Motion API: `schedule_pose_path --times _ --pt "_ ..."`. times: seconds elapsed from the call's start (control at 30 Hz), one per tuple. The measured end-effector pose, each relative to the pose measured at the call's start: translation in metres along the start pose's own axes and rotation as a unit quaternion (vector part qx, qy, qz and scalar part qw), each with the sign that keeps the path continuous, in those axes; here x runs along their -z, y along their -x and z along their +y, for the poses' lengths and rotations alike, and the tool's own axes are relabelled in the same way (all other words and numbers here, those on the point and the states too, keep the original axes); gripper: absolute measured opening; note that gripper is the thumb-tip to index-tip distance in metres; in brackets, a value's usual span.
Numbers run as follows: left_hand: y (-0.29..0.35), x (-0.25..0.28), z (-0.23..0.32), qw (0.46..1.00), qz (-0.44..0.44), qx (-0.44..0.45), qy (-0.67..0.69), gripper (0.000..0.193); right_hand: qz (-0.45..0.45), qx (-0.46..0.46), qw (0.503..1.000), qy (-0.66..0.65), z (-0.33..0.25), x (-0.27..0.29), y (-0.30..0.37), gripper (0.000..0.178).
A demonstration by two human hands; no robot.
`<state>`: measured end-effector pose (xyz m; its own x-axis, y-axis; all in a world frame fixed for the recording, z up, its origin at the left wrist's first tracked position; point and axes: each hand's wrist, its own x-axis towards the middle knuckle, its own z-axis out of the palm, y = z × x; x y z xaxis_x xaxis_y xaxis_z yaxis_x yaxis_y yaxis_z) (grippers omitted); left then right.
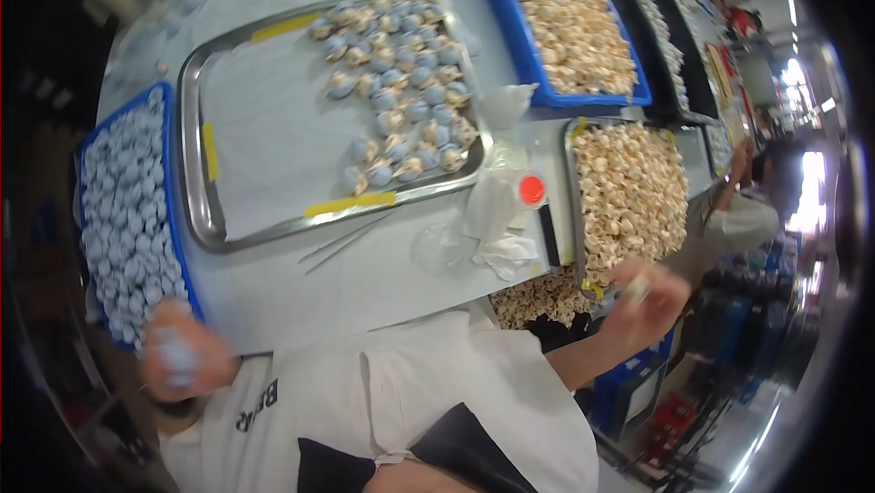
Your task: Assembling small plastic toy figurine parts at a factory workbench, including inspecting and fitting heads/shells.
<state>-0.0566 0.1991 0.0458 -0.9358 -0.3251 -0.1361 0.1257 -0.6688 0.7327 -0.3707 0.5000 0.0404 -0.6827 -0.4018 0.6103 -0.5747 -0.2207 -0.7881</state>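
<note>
My left hand (187,361), smeared by motion, is closed around a pale blue-grey rounded piece (176,356). It is at the near end of a blue bin (168,183) heaped with similar pieces. On the other side, my right hand (654,300) pinches a small cream piece (636,290) by the near corner of a metal tray (574,192) full of cream cup-like pieces (629,192). Between them lies a large metal tray (190,128) lined with white paper (264,128). Several joined blue-grey and cream pieces (392,119) cover its right part.
Tweezers (351,240) lie before the large tray. Right of them are a clear round dish (437,245), a red-capped bottle (531,190) and crumpled tissue (506,254). A blue bin (529,65) and black bin (643,65) stand far right. Another person (743,220) is at the right.
</note>
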Motion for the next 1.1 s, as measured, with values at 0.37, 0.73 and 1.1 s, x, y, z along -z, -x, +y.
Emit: schedule_pose_path --times 0.37,0.73,1.1 --pt "-0.09 -0.032 -0.081 0.968 0.025 0.216 0.129 0.036 -0.39 -0.232 0.884 -0.111 -0.003 -0.137 0.017 0.039" --pt "-0.089 -0.029 -0.08 0.977 0.053 0.194 0.07 0.032 -0.415 -0.11 0.901 -0.071 0.016 -0.137 0.011 0.045" --pt "-0.089 -0.03 -0.086 0.973 0.047 0.223 0.024 0.031 -0.347 -0.036 0.935 -0.06 0.026 -0.144 0.014 0.043"
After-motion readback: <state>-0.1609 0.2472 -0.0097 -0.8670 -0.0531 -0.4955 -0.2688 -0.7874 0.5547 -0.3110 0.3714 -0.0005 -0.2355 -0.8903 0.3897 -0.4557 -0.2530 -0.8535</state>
